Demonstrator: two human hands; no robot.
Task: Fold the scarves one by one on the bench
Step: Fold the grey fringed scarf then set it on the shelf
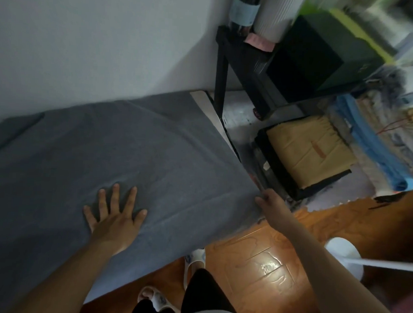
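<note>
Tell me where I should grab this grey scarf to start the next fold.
Probably the near right corner of the grey scarf, where the right hand already pinches it at the bench's edge. Come from the right: the cloth lies flat, so only corners and edges give the fingers purchase. The left hand, spread flat, can anchor the middle.

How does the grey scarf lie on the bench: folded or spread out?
Spread out: the grey scarf covers the bench top, the left hand pressing it flat, the right hand gripping its corner.
</note>
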